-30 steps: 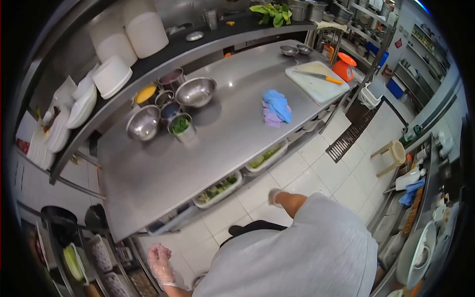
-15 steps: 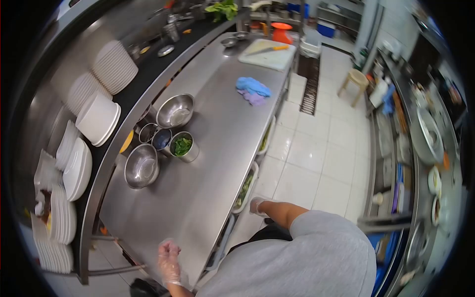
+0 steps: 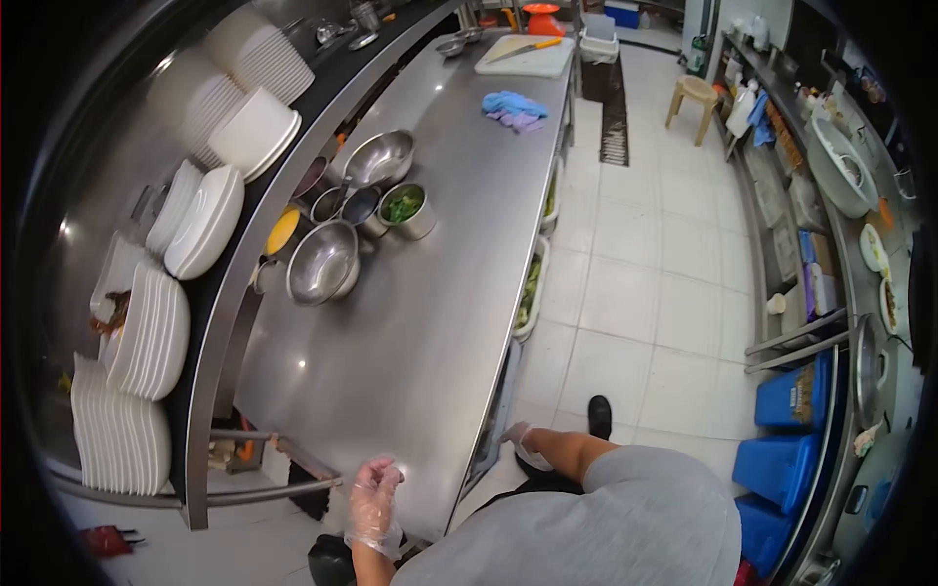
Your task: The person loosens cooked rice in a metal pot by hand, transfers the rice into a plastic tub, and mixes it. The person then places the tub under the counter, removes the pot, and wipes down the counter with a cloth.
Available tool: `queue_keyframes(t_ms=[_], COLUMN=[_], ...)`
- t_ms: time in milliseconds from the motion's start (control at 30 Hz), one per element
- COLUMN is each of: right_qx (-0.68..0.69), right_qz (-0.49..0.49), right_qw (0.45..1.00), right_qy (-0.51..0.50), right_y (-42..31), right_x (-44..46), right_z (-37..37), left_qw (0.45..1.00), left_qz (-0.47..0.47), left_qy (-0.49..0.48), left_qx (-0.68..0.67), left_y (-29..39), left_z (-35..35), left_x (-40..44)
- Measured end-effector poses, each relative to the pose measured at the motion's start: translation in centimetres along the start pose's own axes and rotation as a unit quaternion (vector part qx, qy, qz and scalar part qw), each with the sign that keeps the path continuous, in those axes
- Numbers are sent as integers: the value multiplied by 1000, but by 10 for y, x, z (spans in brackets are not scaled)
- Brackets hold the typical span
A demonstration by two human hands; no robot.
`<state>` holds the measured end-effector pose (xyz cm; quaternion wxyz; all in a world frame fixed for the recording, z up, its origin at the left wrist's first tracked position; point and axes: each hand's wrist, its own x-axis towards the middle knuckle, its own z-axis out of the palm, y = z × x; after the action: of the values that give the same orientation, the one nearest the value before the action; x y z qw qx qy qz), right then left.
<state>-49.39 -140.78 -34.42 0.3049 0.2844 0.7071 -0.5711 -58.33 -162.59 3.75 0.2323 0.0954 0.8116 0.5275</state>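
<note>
My left hand (image 3: 374,503), in a clear plastic glove, is over the near end of the steel counter (image 3: 391,332). Its fingers are curled in, and nothing shows in them. Beside the counter's right edge, my right hand (image 3: 526,439) hangs low in a similar glove, fingers loosely extended and no object visible. Farther up the counter sit two steel bowls (image 3: 323,262) (image 3: 379,159), apart from both hands. Between and beside them are a steel pot with green leaves (image 3: 403,207) and several small containers (image 3: 362,207).
Stacks of white plates (image 3: 122,425) line the left shelf. Beyond the bowls lie a blue and purple cloth (image 3: 515,110) and a cutting board (image 3: 508,66) with an orange-handled knife (image 3: 528,47). A stool (image 3: 694,93) and blue bins (image 3: 777,474) stand to the right.
My view has shifted, so the counter's things appear higher and farther right; they keep their places on it. A black shoe now shows on the floor. Both hands remain low.
</note>
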Motion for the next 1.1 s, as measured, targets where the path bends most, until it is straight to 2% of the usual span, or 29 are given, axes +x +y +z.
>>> queue_keyframes(t_ms=[67,100,133,233,300,333,367,400,500,567,600,667,700,733,767,800,833,867,900,933,967,1033,1100], right_qx=[191,424,476,390,244,35,-177,-381,-483,-445,-423,-489,-447,-404,-360,-383,-402,-421,-437,-435,-436,-409,-349], right_qz=[-14,74,87,68,14,-65,-133,-189,-118,-52,-20,-36,-28,-22,-17,-23,-29,-34,-50,-29,-6,54,124], right_qw=[980,903,875,917,962,989,967,898,867,890,897,869,888,905,919,910,903,895,885,886,885,891,905], right_qy=[-53,5,14,45,118,125,124,114,17,90,125,72,101,130,158,157,150,142,152,158,166,188,210], right_y=[0,-12,-8,22,32,27,24,19,28,56,73,97,110,125,140,148,136,126,127,132,138,165,218], right_x=[8,8,23,71,73,49,23,-5,-42,-54,-56,-80,-88,-96,-102,-115,-151,-185,-206,-218,-229,-245,-238], right_z=[34,56,68,100,102,88,73,62,36,31,28,13,8,8,1,-6,-8,-14,-18,-18,-21,-34,-41], left_qw=[999,999,999,999,999,999,999,1000,998,995,993,977,964,947,908,848,819,832,878,917,927,905,894], left_qz=[-30,-40,-44,-26,0,13,22,27,35,24,4,-32,-56,-79,-142,-194,-209,-235,-281,-327,-353,-351,-378], left_qy=[14,18,21,45,41,32,22,10,-38,-79,-118,-191,-232,-273,-309,-357,-375,-352,-289,-201,-111,-11,-31], left_qx=[-3,-2,-4,5,3,-2,-8,-13,-38,-61,-13,91,118,147,244,339,381,358,258,106,-52,-239,-237], left_y=[-7,-9,-9,-4,3,6,7,6,1,-4,-10,-32,-55,-72,-74,-75,-104,-141,-184,-224,-253,-276,-277], left_z=[-16,-26,-34,-50,-52,-49,-47,-44,-22,3,16,43,58,77,93,110,121,128,130,134,137,157,181], left_x=[-27,-36,-40,-54,-54,-55,-59,-61,-60,-62,-61,-58,-55,-52,-52,-53,-51,-48,-47,-47,-48,-47,-37])
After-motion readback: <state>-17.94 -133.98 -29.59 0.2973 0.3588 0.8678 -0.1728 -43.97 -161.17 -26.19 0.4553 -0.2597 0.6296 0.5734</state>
